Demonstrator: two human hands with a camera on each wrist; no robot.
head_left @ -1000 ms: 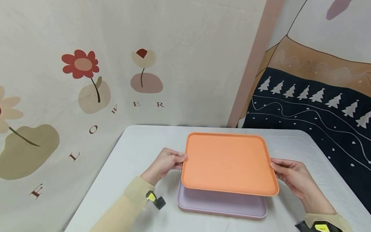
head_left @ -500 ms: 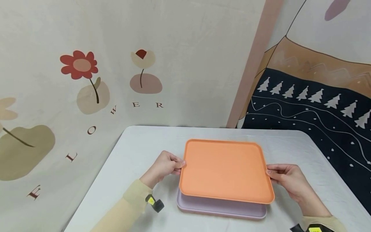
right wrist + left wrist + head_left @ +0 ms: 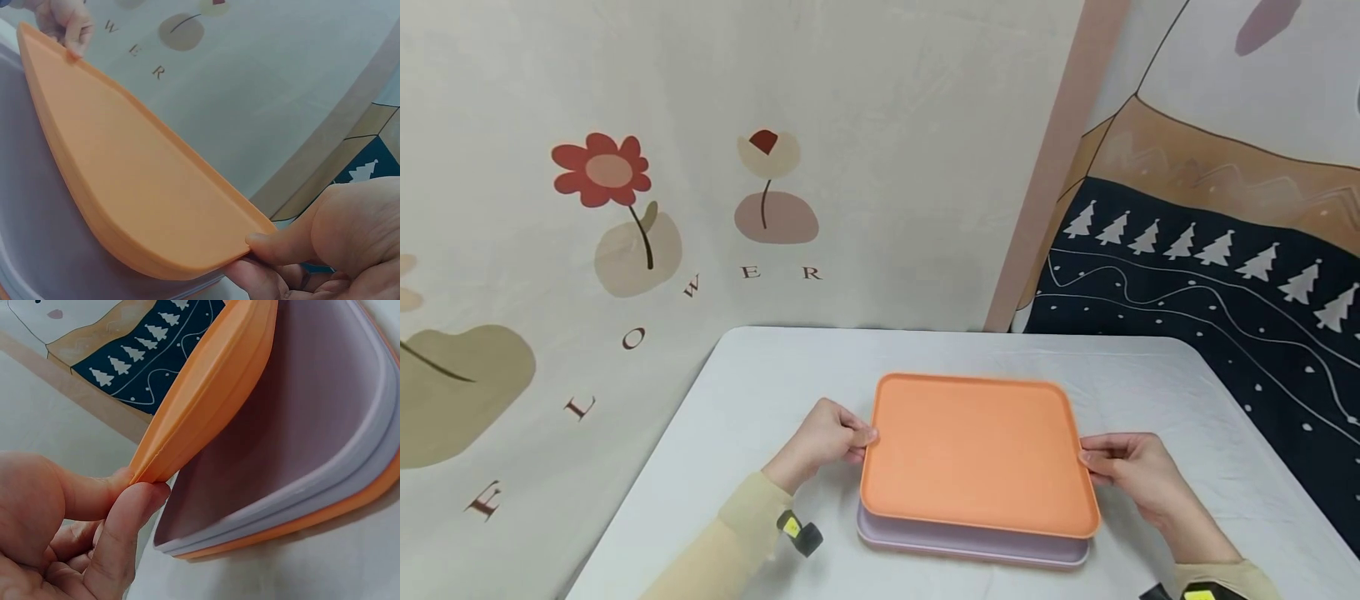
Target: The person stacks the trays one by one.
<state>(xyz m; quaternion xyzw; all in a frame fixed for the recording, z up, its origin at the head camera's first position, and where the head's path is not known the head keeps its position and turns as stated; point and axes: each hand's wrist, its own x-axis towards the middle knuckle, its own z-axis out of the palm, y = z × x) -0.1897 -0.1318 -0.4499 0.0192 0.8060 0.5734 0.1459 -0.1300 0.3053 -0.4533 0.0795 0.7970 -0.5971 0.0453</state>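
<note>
An orange rectangular tray is held over a lilac tray that lies on the table. My left hand pinches the orange tray's left rim between thumb and fingers. At the opposite rim, my right hand pinches it the same way. The left wrist view shows the orange tray raised and tilted above the lilac tray, with an orange edge showing beneath the lilac one. Most of the lilac tray is hidden in the head view; only its front strip shows.
The white-covered table has rounded far corners. Behind it hangs a pale cloth printed with flowers and letters. On the right is a dark blue printed cloth with white trees.
Both hands have lowered the orange tray toward the lilac tray and drawn it slightly nearer and to the left. Less of the lilac tray shows in front. The grip is unchanged.
</note>
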